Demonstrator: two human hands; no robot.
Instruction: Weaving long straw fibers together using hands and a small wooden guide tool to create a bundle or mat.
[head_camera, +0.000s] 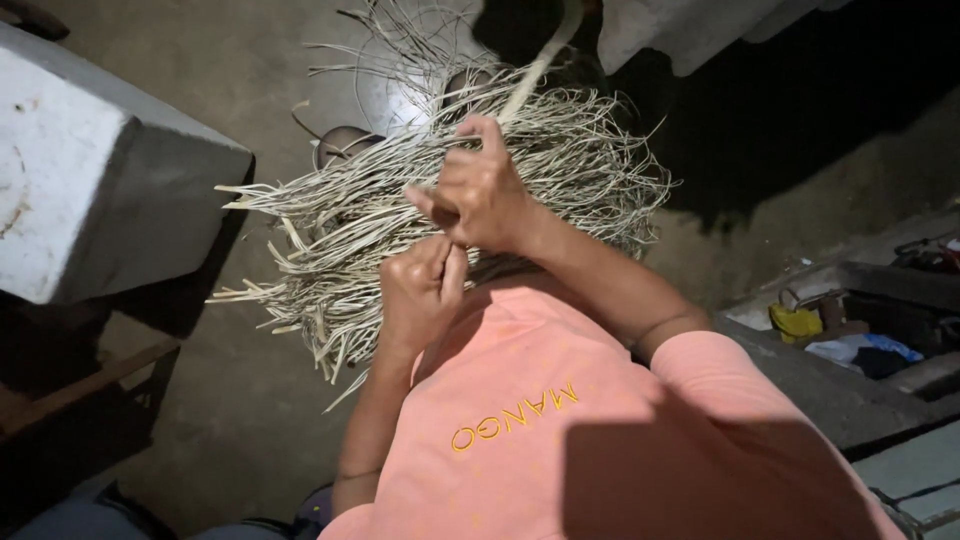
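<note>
Two hands: both closed on pale strips, at the middle of the view
Far-left block: a grey-white block (110, 170) stands at the left edge, above a dark wooden ledge (70, 395)
Floor: bare dusty floor (250, 420) lies under the bundle
Bundle of strips: a loose bundle of pale cane strips (570, 160) fans out left and right beyond the hands, its ends splayed
Left hand: left hand (425, 285) is curled into a fist around strips, just near of the right hand and touching it
Right hand: right hand (480, 190) is pinched shut on a single long strip (535, 65) that runs far and right
Shirt: orange shirt (520, 430) fills the near middle
Right edge: a yellow object (795, 322) sits on a dark ledge, well apart from the bundle
</note>
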